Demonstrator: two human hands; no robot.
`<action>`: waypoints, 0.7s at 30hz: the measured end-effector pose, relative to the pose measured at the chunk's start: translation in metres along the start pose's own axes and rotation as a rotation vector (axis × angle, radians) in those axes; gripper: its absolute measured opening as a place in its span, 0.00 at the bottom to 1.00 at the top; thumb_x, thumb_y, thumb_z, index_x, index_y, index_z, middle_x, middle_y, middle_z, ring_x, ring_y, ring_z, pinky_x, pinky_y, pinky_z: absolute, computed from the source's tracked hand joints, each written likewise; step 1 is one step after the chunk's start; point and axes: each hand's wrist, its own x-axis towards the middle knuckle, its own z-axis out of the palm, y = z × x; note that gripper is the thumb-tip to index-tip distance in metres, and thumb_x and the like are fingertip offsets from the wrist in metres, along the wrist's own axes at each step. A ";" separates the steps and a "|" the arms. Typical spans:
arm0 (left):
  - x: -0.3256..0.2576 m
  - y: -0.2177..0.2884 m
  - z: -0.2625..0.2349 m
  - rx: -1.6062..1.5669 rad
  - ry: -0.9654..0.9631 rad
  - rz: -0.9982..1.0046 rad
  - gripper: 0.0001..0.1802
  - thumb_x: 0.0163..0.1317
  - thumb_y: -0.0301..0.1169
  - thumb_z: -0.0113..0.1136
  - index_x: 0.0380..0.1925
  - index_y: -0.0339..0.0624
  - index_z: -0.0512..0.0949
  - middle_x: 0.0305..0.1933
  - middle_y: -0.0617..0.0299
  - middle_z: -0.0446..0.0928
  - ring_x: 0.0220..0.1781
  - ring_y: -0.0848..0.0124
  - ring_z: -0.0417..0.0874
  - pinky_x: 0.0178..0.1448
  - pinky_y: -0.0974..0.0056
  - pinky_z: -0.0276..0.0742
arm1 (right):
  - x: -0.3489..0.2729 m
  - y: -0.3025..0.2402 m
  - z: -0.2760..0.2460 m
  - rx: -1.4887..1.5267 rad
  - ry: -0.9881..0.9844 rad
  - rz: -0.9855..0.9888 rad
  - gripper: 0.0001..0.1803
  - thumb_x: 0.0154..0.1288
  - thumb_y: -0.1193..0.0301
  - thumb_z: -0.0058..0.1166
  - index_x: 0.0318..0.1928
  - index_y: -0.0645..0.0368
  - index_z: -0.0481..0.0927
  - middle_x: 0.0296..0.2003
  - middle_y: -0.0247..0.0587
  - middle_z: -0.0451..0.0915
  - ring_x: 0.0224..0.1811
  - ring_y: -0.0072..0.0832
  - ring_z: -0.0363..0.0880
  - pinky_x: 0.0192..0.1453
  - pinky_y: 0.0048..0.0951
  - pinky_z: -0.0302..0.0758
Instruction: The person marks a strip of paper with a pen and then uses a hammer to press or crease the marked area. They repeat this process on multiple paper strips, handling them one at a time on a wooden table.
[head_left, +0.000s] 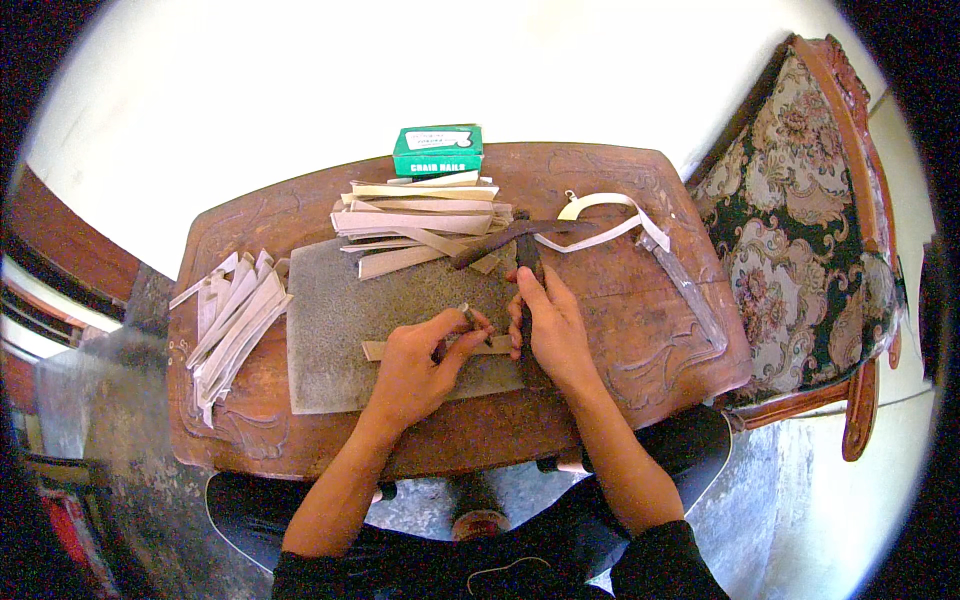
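My right hand is wrapped around the dark handle of a hammer. Its long, narrow head lies crosswise above my fingers, close to the pile of strips. To its left, over a grey rectangular slab, the fingers of my left hand are pinched together. Something small and dark shows at those fingertips, too small to name. Beneath both hands a pale flat strip rests on the slab, its middle covered by my left hand.
On the carved wooden table are a pile of pale strips, a second bundle at left, and a green box behind. A white looped band and a worn grey bar lie right. A floral-upholstered chair stands beside.
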 end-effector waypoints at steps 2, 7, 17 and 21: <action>0.000 0.001 -0.001 0.031 -0.018 -0.011 0.07 0.64 0.31 0.61 0.40 0.42 0.82 0.29 0.55 0.83 0.21 0.64 0.78 0.28 0.62 0.72 | 0.000 0.000 0.001 0.002 -0.005 -0.008 0.18 0.76 0.54 0.44 0.47 0.57 0.73 0.22 0.31 0.68 0.17 0.21 0.69 0.18 0.25 0.68; 0.000 0.004 -0.002 0.102 -0.065 0.025 0.08 0.64 0.29 0.60 0.41 0.39 0.81 0.37 0.51 0.84 0.35 0.55 0.84 0.40 0.58 0.78 | 0.002 0.002 0.000 -0.013 0.001 -0.033 0.18 0.76 0.55 0.44 0.47 0.58 0.73 0.22 0.31 0.68 0.17 0.21 0.69 0.18 0.26 0.68; -0.001 0.005 0.004 0.153 -0.021 0.124 0.11 0.62 0.27 0.62 0.43 0.35 0.81 0.43 0.48 0.84 0.45 0.51 0.86 0.49 0.56 0.81 | -0.005 -0.029 -0.015 -0.051 -0.035 -0.092 0.16 0.77 0.58 0.44 0.49 0.59 0.74 0.21 0.30 0.68 0.16 0.19 0.67 0.18 0.23 0.65; -0.002 0.003 0.004 0.148 -0.037 0.104 0.11 0.63 0.27 0.62 0.44 0.36 0.81 0.43 0.48 0.84 0.45 0.52 0.86 0.50 0.56 0.81 | -0.039 -0.081 -0.030 -0.351 0.006 -0.274 0.15 0.73 0.64 0.51 0.49 0.64 0.75 0.28 0.41 0.79 0.26 0.35 0.78 0.32 0.37 0.73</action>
